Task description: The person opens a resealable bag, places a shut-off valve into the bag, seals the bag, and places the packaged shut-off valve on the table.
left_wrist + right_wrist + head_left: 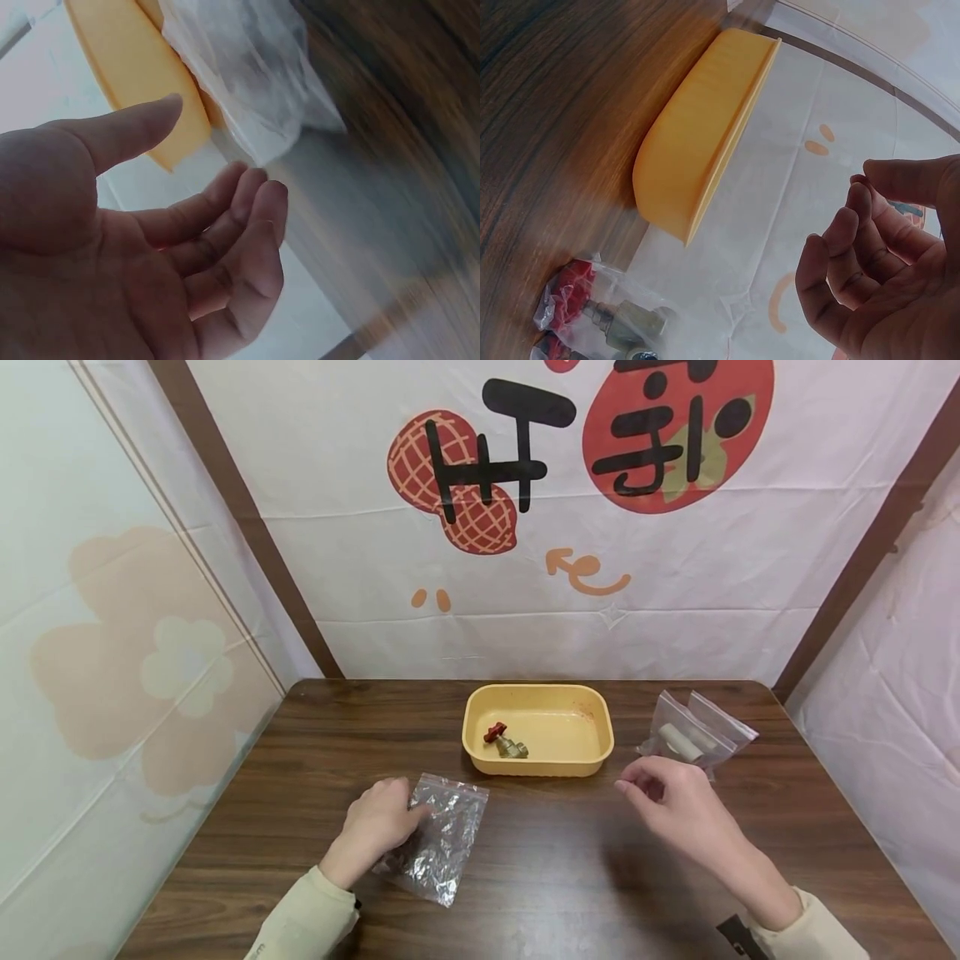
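My left hand (381, 820) is over the left edge of a clear zip bag (450, 835) lying on the table. In the left wrist view its fingers are loosely bent, the thumb stands apart, and the clear plastic is just beyond the fingertips. Above the table on the right is my right hand (678, 802), thumb and fingertips close together with nothing visible between them. Behind it stand zip bags (686, 739), one with a white cylinder inside. In the right wrist view, a bagged valve (626, 322) with a red handle shows at lower left.
A yellow plastic basin (540, 768) stands at the back middle of the brown wooden table (547, 860). Inside it lies a brass valve (510, 747) with a red handle. Printed cloth walls (337, 560) rise behind the table and at both sides.
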Motion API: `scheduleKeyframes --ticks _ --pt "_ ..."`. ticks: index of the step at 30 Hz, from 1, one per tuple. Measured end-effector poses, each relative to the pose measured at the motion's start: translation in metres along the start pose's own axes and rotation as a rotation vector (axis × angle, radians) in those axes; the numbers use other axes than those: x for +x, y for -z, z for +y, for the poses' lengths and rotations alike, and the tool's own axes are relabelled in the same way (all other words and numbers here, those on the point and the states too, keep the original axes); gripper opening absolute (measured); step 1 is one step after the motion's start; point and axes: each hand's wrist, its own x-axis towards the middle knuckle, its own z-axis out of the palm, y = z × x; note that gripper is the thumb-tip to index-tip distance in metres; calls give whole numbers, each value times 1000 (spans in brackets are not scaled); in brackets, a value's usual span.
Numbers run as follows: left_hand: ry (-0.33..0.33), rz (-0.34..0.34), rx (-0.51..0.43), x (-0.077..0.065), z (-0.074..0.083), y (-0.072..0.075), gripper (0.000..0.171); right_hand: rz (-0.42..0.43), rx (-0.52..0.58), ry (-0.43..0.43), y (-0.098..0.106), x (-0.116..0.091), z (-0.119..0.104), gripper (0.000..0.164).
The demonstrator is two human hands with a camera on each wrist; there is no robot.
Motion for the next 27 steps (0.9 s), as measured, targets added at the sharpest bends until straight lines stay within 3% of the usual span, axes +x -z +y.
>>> scheduleKeyframes --ticks 5,10,13,18,23,27 --pt "14 -45 18 1 1 -1 38 7 1 -5 2 0 0 11" --pt "-31 -96 -28 1 9 -8 44 -4 12 -17 1 0 0 9" --pt "-45 -89 -33 1 10 -9 42 -11 20 -20 0 1 0 8" --pt "11 -50 45 5 2 -2 36 -14 22 -33 0 0 -1 5" --pt "75 -145 89 5 -6 4 41 -18 24 -46 0 0 -2 6" --pt "60 -178 94 6 -6 3 38 -27 31 -53 -2 0 -3 8"
